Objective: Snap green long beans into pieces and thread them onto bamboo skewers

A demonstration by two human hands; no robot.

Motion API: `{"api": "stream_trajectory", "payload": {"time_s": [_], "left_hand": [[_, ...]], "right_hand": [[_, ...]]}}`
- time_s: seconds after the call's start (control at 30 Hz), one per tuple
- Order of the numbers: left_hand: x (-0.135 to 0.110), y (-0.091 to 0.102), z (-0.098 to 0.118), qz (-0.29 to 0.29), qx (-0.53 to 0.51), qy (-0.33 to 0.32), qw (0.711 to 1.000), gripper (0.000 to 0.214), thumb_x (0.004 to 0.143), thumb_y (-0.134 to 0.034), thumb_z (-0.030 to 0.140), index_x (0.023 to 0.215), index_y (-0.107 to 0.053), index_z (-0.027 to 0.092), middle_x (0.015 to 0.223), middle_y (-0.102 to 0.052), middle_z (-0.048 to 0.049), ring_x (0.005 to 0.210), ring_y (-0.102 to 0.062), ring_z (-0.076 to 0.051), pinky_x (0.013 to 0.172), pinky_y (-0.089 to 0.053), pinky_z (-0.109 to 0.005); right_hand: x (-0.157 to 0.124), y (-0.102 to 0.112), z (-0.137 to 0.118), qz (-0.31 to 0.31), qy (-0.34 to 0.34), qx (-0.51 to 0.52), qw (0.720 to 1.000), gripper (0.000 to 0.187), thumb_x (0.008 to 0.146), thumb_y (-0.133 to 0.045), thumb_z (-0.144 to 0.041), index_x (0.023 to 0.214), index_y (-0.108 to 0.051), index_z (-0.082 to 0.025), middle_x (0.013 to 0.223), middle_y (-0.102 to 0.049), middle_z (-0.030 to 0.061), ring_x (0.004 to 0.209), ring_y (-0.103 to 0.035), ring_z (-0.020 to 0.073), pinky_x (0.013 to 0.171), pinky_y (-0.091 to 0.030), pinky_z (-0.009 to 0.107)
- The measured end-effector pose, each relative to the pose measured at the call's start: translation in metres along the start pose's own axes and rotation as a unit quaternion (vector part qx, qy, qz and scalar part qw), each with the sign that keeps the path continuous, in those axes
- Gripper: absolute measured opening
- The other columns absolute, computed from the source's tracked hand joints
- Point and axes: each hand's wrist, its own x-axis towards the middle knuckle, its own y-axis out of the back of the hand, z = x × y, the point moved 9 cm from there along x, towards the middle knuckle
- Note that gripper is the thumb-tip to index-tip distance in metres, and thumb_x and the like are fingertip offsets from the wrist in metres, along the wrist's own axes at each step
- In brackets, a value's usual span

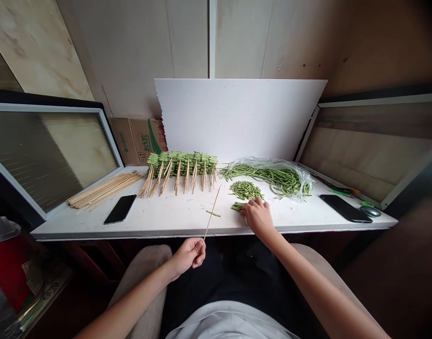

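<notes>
Surroundings of a white table [148,222]. At the rear, a white board [242,117] with ragged side edges stands upright before a pale wall [244,37]; a cardboard box [138,135], printed in green and red, stands beside its left edge. Framed translucent panels flank the tabletop, one at left [57,150] and one at right [374,141]. A dark-screened phone [120,209] lies near the left end; a second phone [345,208] lies near the right, just beside a rounded grey object [370,211] and a green ring [367,204]. Lower left: a red bin [7,270] with a translucent liner [4,229].
</notes>
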Motion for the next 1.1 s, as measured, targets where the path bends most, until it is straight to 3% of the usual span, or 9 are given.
{"api": "stream_trajectory", "payload": {"time_s": [0.13,0.2,0.3,0.4,0.47,0.53,0.67,0.93,1.1], "left_hand": [[0.0,0.0,-0.003,0.003,0.016,0.015,1.0,0.057,0.092,-0.057,0.074,0.08,-0.05,0.018,0.054,-0.045,0.0067,0.044,-0.032,-0.007,0.047,-0.019,-0.023],[0.0,0.001,-0.005,0.003,0.02,0.021,1.0,0.059,0.09,-0.058,0.075,0.078,-0.05,0.018,0.052,-0.04,0.008,0.046,-0.028,-0.007,0.048,-0.017,-0.023],[0.001,0.001,-0.007,0.002,0.022,0.028,0.999,0.059,0.089,-0.06,0.075,0.076,-0.05,0.019,0.051,-0.033,0.0099,0.047,-0.022,-0.006,0.049,-0.015,-0.023],[0.001,0.0,-0.007,-0.002,0.024,0.035,0.999,0.059,0.089,-0.059,0.076,0.077,-0.05,0.019,0.051,-0.031,0.0103,0.047,-0.02,-0.006,0.048,-0.014,-0.023],[0.001,-0.001,-0.008,-0.002,0.03,0.039,0.999,0.06,0.088,-0.06,0.077,0.077,-0.051,0.019,0.051,-0.032,0.0102,0.046,-0.02,-0.006,0.047,-0.014,-0.023],[0.001,0.0,-0.008,0.0,0.038,0.042,0.998,0.06,0.087,-0.06,0.077,0.078,-0.053,0.018,0.052,-0.033,0.0098,0.047,-0.021,-0.006,0.047,-0.014,-0.023],[0.001,0.002,-0.008,0.008,0.045,0.037,0.998,0.06,0.088,-0.061,0.076,0.081,-0.056,0.016,0.053,-0.033,0.0099,0.047,-0.021,-0.006,0.046,-0.014,-0.023],[0.001,0.003,-0.006,0.016,0.048,0.04,0.998,0.061,0.087,-0.06,0.077,0.082,-0.055,0.017,0.052,-0.031,0.011,0.047,-0.02,-0.006,0.046,-0.014,-0.023],[0.001,0.004,-0.006,0.02,0.049,0.032,0.998,0.061,0.088,-0.059,0.077,0.083,-0.055,0.017,0.052,-0.032,0.0109,0.047,-0.019,-0.006,0.046,-0.014,-0.022]], "right_hand": [[0.003,0.012,0.009,0.029,-0.036,0.129,0.991,0.026,0.101,-0.055,-0.029,0.085,-0.073,-0.02,0.09,-0.073,0.0161,0.103,-0.056,0.0347,0.083,-0.039,0.045],[0.007,0.015,0.016,0.02,-0.071,0.283,0.956,0.027,0.1,-0.059,-0.039,0.087,-0.073,-0.02,0.091,-0.075,0.013,0.1,-0.061,0.0325,0.083,-0.043,0.043],[0.011,0.008,0.022,-0.019,-0.14,0.543,0.828,0.038,0.088,-0.071,-0.056,0.095,-0.075,-0.019,0.093,-0.076,0.0099,0.092,-0.068,0.0275,0.076,-0.049,0.038],[0.008,-0.001,0.021,-0.04,-0.203,0.687,0.697,0.049,0.076,-0.082,-0.06,0.101,-0.078,-0.018,0.094,-0.076,0.0094,0.092,-0.07,0.0244,0.071,-0.05,0.032],[0.006,-0.005,0.018,-0.053,-0.223,0.734,0.64,0.051,0.073,-0.085,-0.058,0.103,-0.079,-0.017,0.093,-0.075,0.0093,0.091,-0.069,0.0229,0.07,-0.051,0.03],[0.004,-0.007,0.015,-0.059,-0.229,0.763,0.602,0.049,0.073,-0.087,-0.056,0.103,-0.079,-0.018,0.094,-0.075,0.0089,0.091,-0.069,0.0222,0.072,-0.052,0.03],[0.006,-0.005,0.015,-0.036,-0.222,0.784,0.578,0.039,0.074,-0.088,-0.05,0.1,-0.081,-0.022,0.091,-0.074,0.0055,0.086,-0.067,0.0189,0.075,-0.053,0.03],[0.005,-0.008,0.015,-0.035,-0.216,0.755,0.617,0.037,0.078,-0.082,-0.055,0.096,-0.08,-0.023,0.089,-0.073,0.0062,0.086,-0.066,0.0219,0.072,-0.052,0.033],[0.004,-0.01,0.015,-0.037,-0.22,0.77,0.598,0.034,0.075,-0.086,-0.052,0.093,-0.082,-0.024,0.088,-0.072,0.0061,0.086,-0.063,0.0206,0.071,-0.049,0.03]]}}
